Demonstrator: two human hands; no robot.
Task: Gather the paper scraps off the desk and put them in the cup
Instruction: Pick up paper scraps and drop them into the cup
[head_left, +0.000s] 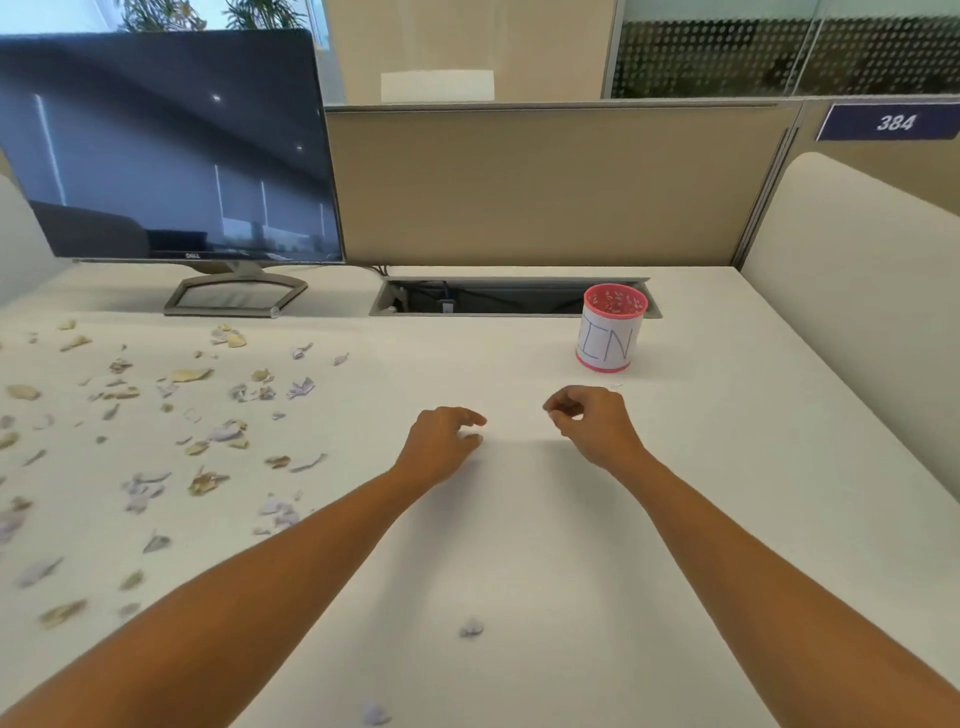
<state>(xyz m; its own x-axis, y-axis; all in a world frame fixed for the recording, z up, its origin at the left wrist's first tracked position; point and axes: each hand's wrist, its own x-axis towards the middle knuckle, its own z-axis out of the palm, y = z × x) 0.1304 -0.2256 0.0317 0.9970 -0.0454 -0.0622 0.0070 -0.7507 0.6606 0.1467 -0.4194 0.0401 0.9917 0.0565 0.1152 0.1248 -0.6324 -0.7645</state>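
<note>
- Cup (608, 332), pink with a white paper label, stands upright near the tabletop's (727, 467) far edge, right of middle.
- Paper scraps (208, 431) litter the left half; two lie by the near edge.
- Left hand (441, 441): fingers loosely curled, nothing held.
- Right hand (592, 423), near the cup: fingers pinched together; whether on a scrap, cannot tell.

Torn lilac and tan paper scraps (226, 431) lay scattered across the left of the white desk (727, 441), well apart from the pink cup with a white paper label (608, 338) at the right. The left hand (441, 441) hung mid-desk with loosely curved fingers. The right hand (592, 423), near the cup, had its fingers curled, and whether it held anything was unclear.
</note>
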